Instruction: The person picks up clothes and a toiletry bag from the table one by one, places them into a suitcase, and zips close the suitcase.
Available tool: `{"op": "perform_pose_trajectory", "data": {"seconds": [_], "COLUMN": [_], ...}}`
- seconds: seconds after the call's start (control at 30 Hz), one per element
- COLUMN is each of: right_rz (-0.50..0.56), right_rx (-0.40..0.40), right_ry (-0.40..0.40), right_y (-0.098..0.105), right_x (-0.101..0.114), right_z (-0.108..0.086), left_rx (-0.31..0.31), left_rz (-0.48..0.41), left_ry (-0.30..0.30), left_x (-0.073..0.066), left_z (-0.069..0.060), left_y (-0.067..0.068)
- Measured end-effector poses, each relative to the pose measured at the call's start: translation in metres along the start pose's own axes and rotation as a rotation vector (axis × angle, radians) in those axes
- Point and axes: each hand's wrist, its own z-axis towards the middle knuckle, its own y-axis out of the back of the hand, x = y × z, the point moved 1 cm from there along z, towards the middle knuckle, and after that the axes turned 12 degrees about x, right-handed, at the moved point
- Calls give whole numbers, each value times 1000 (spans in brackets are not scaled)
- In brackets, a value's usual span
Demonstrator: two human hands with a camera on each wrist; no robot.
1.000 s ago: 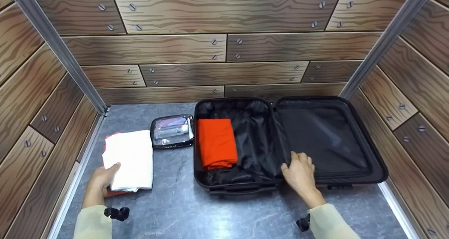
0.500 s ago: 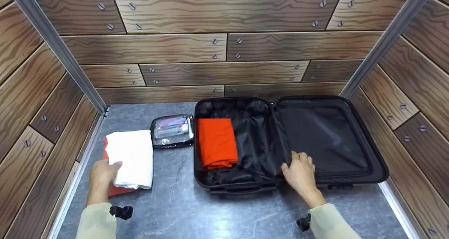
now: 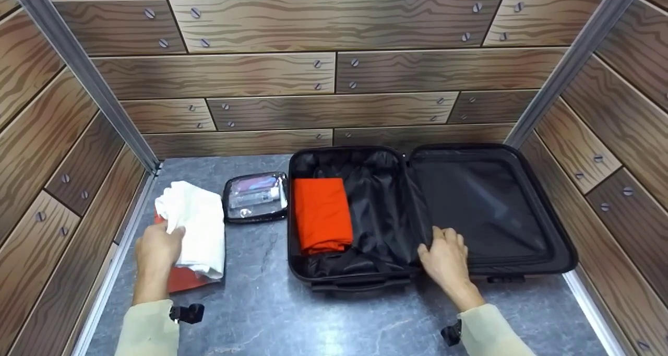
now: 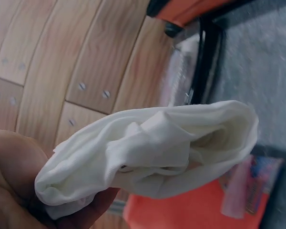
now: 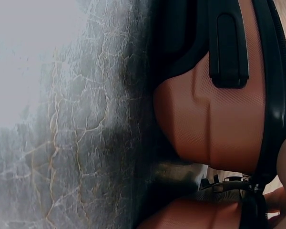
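Observation:
My left hand (image 3: 158,245) grips the left edge of a folded white garment (image 3: 202,228). In the left wrist view the white fabric (image 4: 138,148) is bunched and raised, its far end bulging in a loop. Under it lies a flat red item (image 3: 183,280); the left wrist view shows a pink and blue print (image 4: 257,183) on it. My right hand (image 3: 446,257) holds the inner rim of an open suitcase (image 3: 566,251) near the middle, fingers bent over the edge. Its fingertips are partly hidden. Inside the left half lies a folded orange garment (image 3: 323,215).
A clear pouch (image 3: 255,212) with black trim, holding small toiletries, lies between the white garment and the suitcase. Wood-print walls (image 3: 334,71) stand behind and at both sides. The grey marbled floor (image 3: 250,314) stretches in front.
My left hand has moved up and farther away, lifting and creasing the white garment's left side. More of the red item shows near its front edge. My right hand stays put.

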Motion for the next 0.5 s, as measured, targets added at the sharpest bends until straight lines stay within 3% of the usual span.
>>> {"op": "perform_pose_trajectory", "data": {"seconds": [0.2, 0.5], "right_rz": [9, 6], "right_rx": [11, 12], "right_ry": [-5, -4], "right_y": [1, 1], "right_x": [0, 0], "right_z": [0, -1], "left_rx": [-105, -159], "left_rz": [13, -47], "left_ry": [-83, -160], "left_x": [-22, -60], "left_z": [-12, -30], "left_y": [2, 3]}}
